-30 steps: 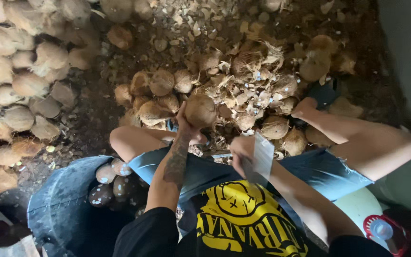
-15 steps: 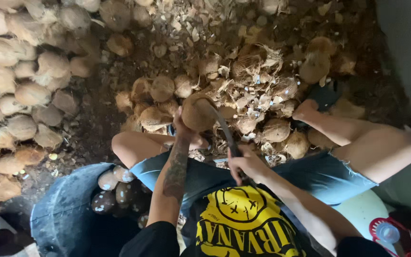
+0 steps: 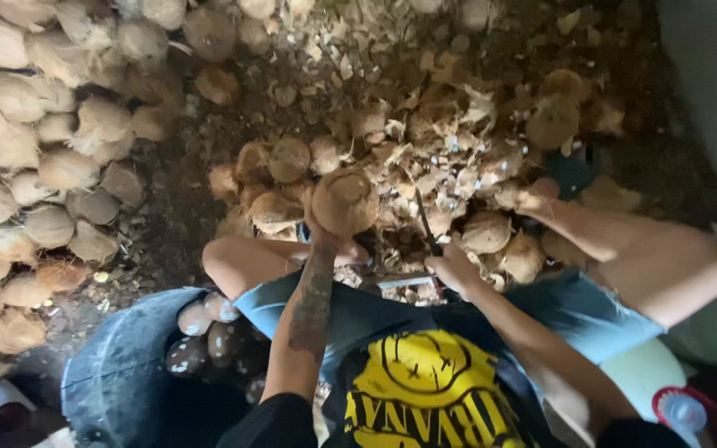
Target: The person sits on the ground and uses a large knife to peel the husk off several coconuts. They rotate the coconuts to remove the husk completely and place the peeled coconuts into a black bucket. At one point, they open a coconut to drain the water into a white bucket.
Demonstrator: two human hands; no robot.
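Observation:
My left hand [image 3: 331, 236] holds a round brown coconut [image 3: 344, 201] up in front of my knees. My right hand [image 3: 456, 270] grips the handle of a long dark knife [image 3: 426, 222], its blade pointing away from me just right of the coconut and apart from it. I sit with bent bare legs, in denim shorts and a black shirt with a yellow print. A heap of husked coconuts and husk scraps [image 3: 425, 158] lies on the ground right in front of me.
A big pile of pale coconuts [image 3: 26, 166] fills the left side. A dark round tub [image 3: 118, 373] at my left knee holds several peeled coconuts [image 3: 209, 332]. Dark dirt floor lies between the piles. A bottle with a red ring [image 3: 682, 411] sits at lower right.
My right hand swung the knife from flat near my lap up toward the coconut, then drew it back beside it. The left hand kept the coconut raised.

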